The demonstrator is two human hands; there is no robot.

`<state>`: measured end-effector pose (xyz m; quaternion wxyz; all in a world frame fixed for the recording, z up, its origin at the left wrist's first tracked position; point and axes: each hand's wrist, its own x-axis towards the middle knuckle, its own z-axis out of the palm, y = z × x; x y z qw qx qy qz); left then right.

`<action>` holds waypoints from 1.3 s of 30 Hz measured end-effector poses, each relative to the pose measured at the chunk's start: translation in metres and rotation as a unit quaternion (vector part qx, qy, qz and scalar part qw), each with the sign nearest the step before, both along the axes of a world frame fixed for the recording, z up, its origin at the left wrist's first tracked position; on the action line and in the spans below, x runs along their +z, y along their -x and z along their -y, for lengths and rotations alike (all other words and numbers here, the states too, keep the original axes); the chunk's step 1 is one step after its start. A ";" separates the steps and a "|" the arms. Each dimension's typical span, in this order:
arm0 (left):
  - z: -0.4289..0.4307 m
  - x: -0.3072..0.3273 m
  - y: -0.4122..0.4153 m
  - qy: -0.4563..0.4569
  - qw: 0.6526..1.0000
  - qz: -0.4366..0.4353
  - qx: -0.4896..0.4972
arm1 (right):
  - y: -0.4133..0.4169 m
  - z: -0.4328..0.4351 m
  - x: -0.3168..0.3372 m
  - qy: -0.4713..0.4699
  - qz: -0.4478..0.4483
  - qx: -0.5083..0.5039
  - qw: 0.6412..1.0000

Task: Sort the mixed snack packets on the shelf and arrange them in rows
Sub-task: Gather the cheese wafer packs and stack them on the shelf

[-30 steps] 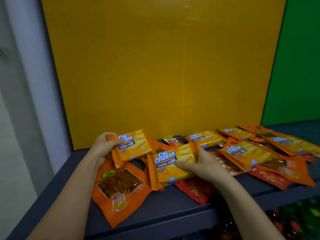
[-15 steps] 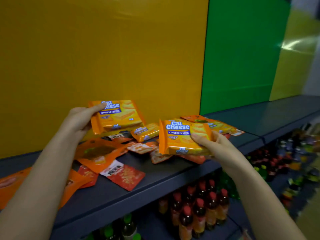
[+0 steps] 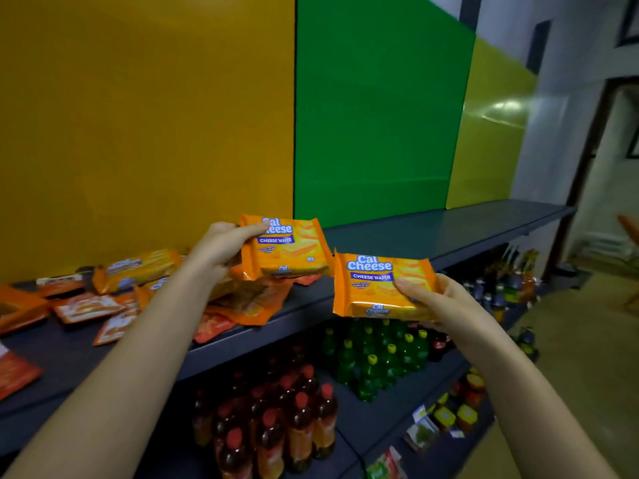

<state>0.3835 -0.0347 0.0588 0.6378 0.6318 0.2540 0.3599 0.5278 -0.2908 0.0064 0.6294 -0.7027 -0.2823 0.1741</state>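
Observation:
My left hand (image 3: 218, 248) grips an orange Cal Cheese wafer packet (image 3: 288, 252) by its left edge, held upright above the dark shelf (image 3: 432, 233). Lower and to the right, my right hand (image 3: 439, 302) holds a second Cal Cheese wafer packet (image 3: 377, 288) out in front of the shelf edge. A heap of mixed snack packets (image 3: 114, 299) lies on the left of the shelf: another Cal Cheese packet (image 3: 138, 269), orange pouches (image 3: 256, 302) and red sachets (image 3: 86, 307), partly hidden behind my left arm.
The shelf's right stretch in front of the green panel (image 3: 377, 115) carries nothing. Below, a lower shelf holds red-capped bottles (image 3: 276, 423) and green bottles (image 3: 373, 354). An aisle floor (image 3: 587, 340) opens on the right.
My view has swung right. Both hands have carried their Cal Cheese packets rightwards, away from the heap, towards the stretch in front of the green panel.

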 end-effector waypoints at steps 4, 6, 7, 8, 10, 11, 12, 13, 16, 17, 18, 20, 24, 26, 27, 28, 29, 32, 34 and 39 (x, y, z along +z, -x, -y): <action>0.026 -0.001 -0.055 -0.006 1.000 -0.027 -0.008 | -0.037 0.021 -0.002 -0.001 0.001 0.003 1.000; 0.034 -0.003 -0.083 -0.006 0.999 -0.030 -0.017 | -0.056 0.028 -0.004 0.000 0.002 -0.002 1.000; 0.037 -0.004 -0.096 -0.004 0.999 -0.032 -0.021 | -0.065 0.031 -0.004 0.004 0.004 -0.006 1.000; 0.040 -0.005 -0.109 -0.001 0.999 -0.037 -0.024 | -0.075 0.032 -0.005 0.009 0.008 -0.010 1.000; 0.042 -0.007 -0.135 0.004 0.999 -0.043 -0.026 | -0.096 0.033 -0.007 0.016 0.011 -0.017 1.000; 0.041 -0.008 -0.147 0.005 0.999 -0.045 -0.025 | -0.107 0.032 -0.008 0.017 0.008 -0.018 1.000; 0.039 -0.009 -0.160 0.005 0.999 -0.048 -0.024 | -0.119 0.029 -0.008 0.018 0.007 -0.018 1.000; 0.036 -0.010 -0.173 0.007 0.999 -0.048 -0.021 | -0.131 0.026 -0.008 0.018 0.009 -0.018 1.000; 0.025 -0.013 -0.212 0.010 0.998 -0.055 -0.003 | -0.170 0.010 -0.010 0.010 0.026 -0.010 1.000; 0.020 -0.015 -0.226 0.013 0.998 -0.059 0.004 | -0.183 0.004 -0.010 0.010 0.029 -0.007 0.999; 0.015 -0.015 -0.239 0.017 0.998 -0.064 0.011 | -0.197 -0.003 -0.009 0.011 0.032 -0.002 0.999; 0.005 -0.016 -0.267 0.022 0.997 -0.073 0.029 | -0.225 -0.019 -0.007 0.021 0.036 0.015 0.999; -0.019 -0.018 -0.318 -0.005 0.993 -0.084 0.080 | -0.276 -0.057 -0.009 0.047 0.059 0.044 0.996; -0.031 -0.021 -0.339 -0.013 0.990 -0.097 0.097 | -0.298 -0.077 -0.014 0.068 0.063 0.064 0.994; -0.036 -0.024 -0.346 -0.012 0.989 -0.106 0.100 | -0.305 -0.085 -0.017 0.080 0.065 0.073 0.992; -0.040 -0.026 -0.354 -0.012 0.988 -0.114 0.108 | -0.313 -0.094 -0.020 0.089 0.069 0.083 0.990; -0.045 -0.030 -0.361 -0.011 0.985 -0.123 0.121 | -0.321 -0.102 -0.021 0.098 0.074 0.089 0.988; -0.058 -0.038 -0.377 -0.007 0.976 -0.142 0.166 | -0.341 -0.125 -0.021 0.121 0.094 0.098 0.983; -0.067 -0.043 -0.385 -0.001 0.968 -0.151 0.200 | -0.351 -0.137 -0.021 0.144 0.118 0.105 0.977; -0.081 -0.048 -0.402 0.029 0.957 -0.146 0.249 | -0.375 -0.155 -0.017 0.180 0.138 0.206 0.952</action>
